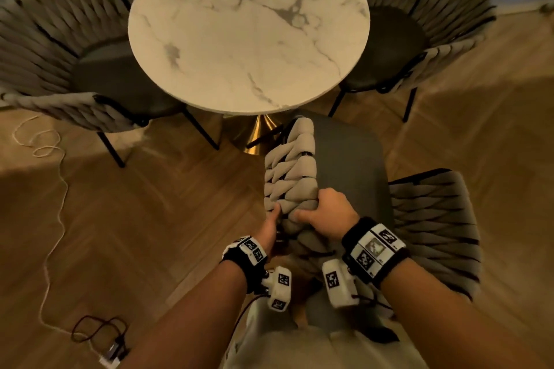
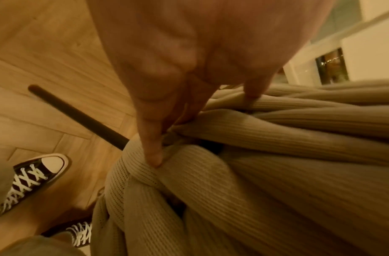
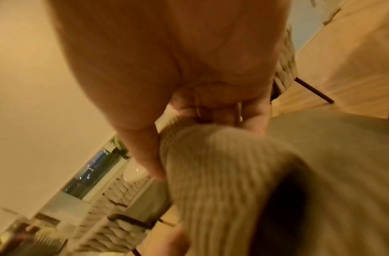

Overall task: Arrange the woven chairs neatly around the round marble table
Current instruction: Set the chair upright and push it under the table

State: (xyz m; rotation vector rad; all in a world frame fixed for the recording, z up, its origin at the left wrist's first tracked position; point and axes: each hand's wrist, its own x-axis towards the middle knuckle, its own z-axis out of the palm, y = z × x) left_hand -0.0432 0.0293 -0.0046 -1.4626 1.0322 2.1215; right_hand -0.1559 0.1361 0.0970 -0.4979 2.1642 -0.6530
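Note:
The round white marble table (image 1: pixel 248 30) stands at the top centre on a gold base. Two grey woven chairs sit at it, one on the left (image 1: pixel 57 51) and one on the right (image 1: pixel 425 18). A third woven chair (image 1: pixel 350 159) is just below the table, turned at an angle, its dark seat toward the right. My left hand (image 1: pixel 269 223) and right hand (image 1: pixel 325 210) both grip its padded woven rim (image 1: pixel 292 171), side by side. In the left wrist view my left hand (image 2: pixel 178 121) digs into the woven bands (image 2: pixel 276 138). My right hand (image 3: pixel 200 110) curls over a band (image 3: pixel 222 164).
A white cable (image 1: pixel 57 177) trails over the herringbone wood floor on the left, ending at a plug and a dark cord (image 1: pixel 102 335). The gold table base (image 1: pixel 260 132) is close to the near chair's front. My black sneakers (image 2: pixel 33 178) stand beside a dark chair leg (image 2: pixel 79 117).

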